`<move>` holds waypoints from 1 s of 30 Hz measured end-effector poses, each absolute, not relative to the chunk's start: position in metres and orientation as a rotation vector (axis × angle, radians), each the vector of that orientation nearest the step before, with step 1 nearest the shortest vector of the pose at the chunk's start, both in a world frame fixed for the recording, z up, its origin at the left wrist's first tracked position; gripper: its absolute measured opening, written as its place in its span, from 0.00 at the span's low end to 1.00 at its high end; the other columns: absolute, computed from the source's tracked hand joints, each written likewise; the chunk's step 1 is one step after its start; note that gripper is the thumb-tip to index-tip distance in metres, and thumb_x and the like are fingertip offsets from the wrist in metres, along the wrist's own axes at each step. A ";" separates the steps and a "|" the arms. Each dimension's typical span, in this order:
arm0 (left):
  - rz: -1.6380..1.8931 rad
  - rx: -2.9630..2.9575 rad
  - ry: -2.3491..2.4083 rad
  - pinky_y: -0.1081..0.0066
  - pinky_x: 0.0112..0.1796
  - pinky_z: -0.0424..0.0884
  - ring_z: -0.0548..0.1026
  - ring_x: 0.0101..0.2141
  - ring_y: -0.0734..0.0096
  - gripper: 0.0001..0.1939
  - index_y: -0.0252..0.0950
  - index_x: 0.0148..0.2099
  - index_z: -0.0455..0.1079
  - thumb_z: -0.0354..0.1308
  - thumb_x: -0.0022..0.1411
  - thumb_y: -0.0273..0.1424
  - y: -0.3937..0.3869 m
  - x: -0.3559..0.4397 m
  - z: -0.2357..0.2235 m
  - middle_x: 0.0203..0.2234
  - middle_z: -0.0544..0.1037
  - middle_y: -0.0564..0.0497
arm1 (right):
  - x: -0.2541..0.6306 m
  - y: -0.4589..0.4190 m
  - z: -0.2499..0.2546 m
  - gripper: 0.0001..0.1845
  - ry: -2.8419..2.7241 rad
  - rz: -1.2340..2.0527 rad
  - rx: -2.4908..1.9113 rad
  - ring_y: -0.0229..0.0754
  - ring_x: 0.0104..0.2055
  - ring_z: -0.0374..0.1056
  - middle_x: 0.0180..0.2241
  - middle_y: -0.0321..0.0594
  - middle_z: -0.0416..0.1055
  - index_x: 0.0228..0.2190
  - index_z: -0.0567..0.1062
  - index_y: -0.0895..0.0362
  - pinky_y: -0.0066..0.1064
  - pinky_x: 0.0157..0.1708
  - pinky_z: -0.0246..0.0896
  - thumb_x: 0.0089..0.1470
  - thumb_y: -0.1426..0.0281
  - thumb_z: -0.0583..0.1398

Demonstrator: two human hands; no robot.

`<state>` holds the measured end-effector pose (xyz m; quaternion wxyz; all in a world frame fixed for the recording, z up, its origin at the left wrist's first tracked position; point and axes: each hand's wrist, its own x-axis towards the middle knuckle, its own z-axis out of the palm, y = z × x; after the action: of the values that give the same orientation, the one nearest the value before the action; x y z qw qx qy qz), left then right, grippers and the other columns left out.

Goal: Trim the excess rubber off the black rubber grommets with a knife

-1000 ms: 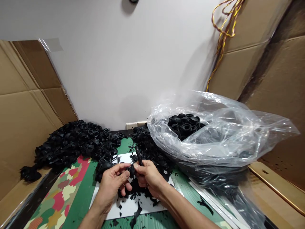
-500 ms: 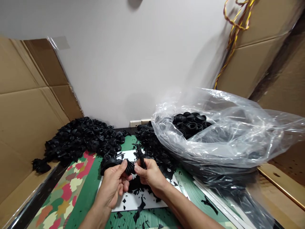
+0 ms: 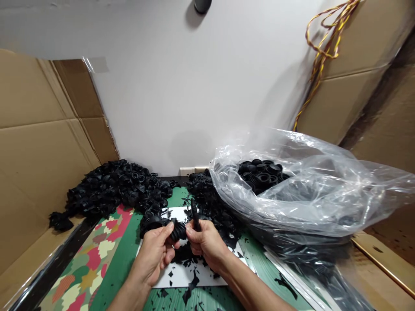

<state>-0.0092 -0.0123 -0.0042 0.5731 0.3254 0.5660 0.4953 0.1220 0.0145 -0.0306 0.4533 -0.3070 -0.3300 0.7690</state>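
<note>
Between the thumb and fingers of my left hand (image 3: 158, 249) is a black ribbed rubber bellows (image 3: 178, 230). My right hand (image 3: 205, 240) is closed round a dark, slim pen-like tool (image 3: 195, 214) that points up and away; its working end is hidden. The right thumb and fingertip are at the right end of the bellows, and I cannot tell whether they pinch its edge. Under both hands lies a white board (image 3: 207, 280), strewn with black rubber scraps (image 3: 192, 285).
A heap of black rubber pieces (image 3: 112, 188) fills the back left. Behind my right hand is a mound of black trimmings (image 3: 215, 207). A clear plastic bag (image 3: 298, 216) of bellows stands at the right, beside a gold phone (image 3: 382, 259). Cardboard (image 3: 39, 151) walls the left side.
The view has shifted, so the surroundings sit further right. My left hand has turned the bellows so that more of its ribbed side shows. My right hand keeps hold of the tool.
</note>
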 end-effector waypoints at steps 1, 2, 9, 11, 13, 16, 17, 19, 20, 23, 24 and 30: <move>1.164 0.760 1.319 0.84 0.08 0.44 0.58 0.07 0.87 0.23 0.30 0.23 0.67 0.67 0.40 0.47 -0.013 -0.010 -0.005 0.13 0.72 0.51 | 0.121 0.014 -0.031 0.23 -0.817 1.897 -0.755 0.23 0.11 0.38 0.09 0.20 0.49 0.18 0.62 0.57 0.23 0.14 0.29 0.27 0.61 0.70; 1.167 0.759 1.311 0.84 0.08 0.44 0.58 0.07 0.87 0.23 0.31 0.23 0.67 0.67 0.41 0.46 -0.013 -0.011 -0.007 0.13 0.72 0.51 | 0.121 0.014 -0.032 0.23 -0.819 1.895 -0.752 0.23 0.11 0.38 0.09 0.20 0.49 0.18 0.63 0.57 0.23 0.14 0.29 0.27 0.61 0.70; 1.175 0.757 1.268 0.84 0.08 0.43 0.58 0.08 0.87 0.22 0.30 0.25 0.69 0.65 0.43 0.47 -0.016 -0.016 -0.013 0.13 0.71 0.52 | 0.117 0.013 -0.038 0.25 -0.899 1.841 -0.780 0.24 0.11 0.39 0.09 0.20 0.49 0.18 0.64 0.57 0.23 0.13 0.32 0.27 0.57 0.71; 1.192 0.771 1.248 0.84 0.09 0.43 0.58 0.08 0.87 0.22 0.31 0.25 0.68 0.66 0.43 0.47 -0.017 -0.017 -0.014 0.14 0.72 0.52 | 0.117 0.012 -0.039 0.24 -1.008 1.760 -0.781 0.25 0.12 0.41 0.10 0.23 0.52 0.18 0.66 0.58 0.23 0.13 0.34 0.29 0.56 0.70; 1.209 0.791 1.218 0.84 0.09 0.45 0.59 0.09 0.87 0.22 0.31 0.24 0.68 0.66 0.43 0.47 -0.019 -0.019 -0.015 0.13 0.71 0.53 | 0.117 0.011 -0.040 0.23 -1.128 1.658 -0.759 0.26 0.14 0.44 0.12 0.28 0.58 0.20 0.69 0.60 0.23 0.14 0.36 0.32 0.56 0.69; 1.232 0.810 1.132 0.84 0.11 0.51 0.61 0.11 0.83 0.22 0.31 0.30 0.72 0.66 0.44 0.47 -0.022 -0.024 -0.016 0.10 0.69 0.54 | 0.118 0.010 -0.040 0.23 -1.122 1.597 -0.747 0.27 0.15 0.44 0.15 0.28 0.59 0.24 0.72 0.60 0.22 0.14 0.37 0.33 0.55 0.69; 1.241 0.806 1.101 0.83 0.12 0.53 0.62 0.12 0.82 0.23 0.31 0.33 0.74 0.66 0.45 0.46 -0.023 -0.026 -0.016 0.10 0.70 0.53 | 0.118 0.011 -0.040 0.23 -1.080 1.598 -0.754 0.26 0.14 0.43 0.14 0.26 0.57 0.25 0.72 0.59 0.22 0.13 0.36 0.33 0.54 0.69; 1.265 0.783 1.060 0.82 0.13 0.55 0.64 0.13 0.80 0.23 0.30 0.37 0.75 0.67 0.45 0.43 -0.025 -0.029 -0.017 0.12 0.72 0.51 | 0.118 0.011 -0.041 0.24 -1.029 1.606 -0.765 0.26 0.14 0.41 0.15 0.25 0.55 0.27 0.71 0.59 0.22 0.13 0.35 0.33 0.54 0.69; 1.273 0.767 1.054 0.82 0.13 0.55 0.65 0.14 0.79 0.23 0.30 0.39 0.76 0.68 0.45 0.42 -0.025 -0.030 -0.018 0.13 0.73 0.50 | 0.118 0.011 -0.042 0.24 -1.026 1.610 -0.766 0.26 0.14 0.41 0.15 0.25 0.54 0.27 0.71 0.59 0.22 0.13 0.35 0.34 0.54 0.69; 1.288 0.733 1.055 0.81 0.13 0.54 0.66 0.15 0.78 0.22 0.31 0.40 0.76 0.68 0.44 0.40 -0.025 -0.032 -0.019 0.15 0.74 0.49 | 0.117 0.009 -0.045 0.23 -1.058 1.601 -0.765 0.27 0.15 0.43 0.18 0.27 0.57 0.28 0.72 0.59 0.22 0.14 0.37 0.35 0.56 0.69; 1.289 0.729 1.056 0.81 0.13 0.54 0.65 0.14 0.79 0.22 0.30 0.40 0.76 0.68 0.44 0.40 -0.025 -0.032 -0.019 0.14 0.74 0.50 | 0.117 0.009 -0.045 0.22 -1.072 1.584 -0.763 0.27 0.16 0.44 0.19 0.28 0.59 0.29 0.73 0.59 0.22 0.14 0.39 0.35 0.57 0.69; 1.268 0.780 1.077 0.82 0.13 0.50 0.62 0.13 0.81 0.23 0.29 0.38 0.76 0.66 0.46 0.43 -0.027 -0.029 -0.021 0.11 0.71 0.51 | 0.114 0.004 -0.039 0.15 -1.275 1.428 -0.757 0.34 0.23 0.56 0.22 0.32 0.65 0.30 0.76 0.57 0.25 0.22 0.52 0.35 0.68 0.68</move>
<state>-0.0289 -0.0272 -0.0208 0.6069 0.3372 0.4659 0.5486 0.1140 0.0042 -0.0393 0.5152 -0.3151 -0.5308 0.5945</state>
